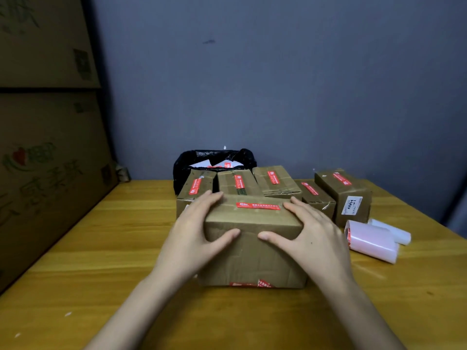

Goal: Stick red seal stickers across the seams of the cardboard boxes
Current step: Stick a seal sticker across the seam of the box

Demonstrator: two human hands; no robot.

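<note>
— Cardboard under both hands: the left hand (195, 232) and right hand (309, 234) clasp the front box (252, 248), fingers spread over its top, thumbs on the near face.

— Sealed?

— Yes, a red sticker (257, 206) crosses its top. Next probably means setting it with the five stickered boxes (275, 181) behind.

— Surroundings?

— Yellow wooden table (101, 248), sticker rolls (371, 239) right, grey wall (278, 84), big cartons (45, 147) left.

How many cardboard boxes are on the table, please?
6: the near box held by both hands, and five in a row behind. More may be hidden.
</note>
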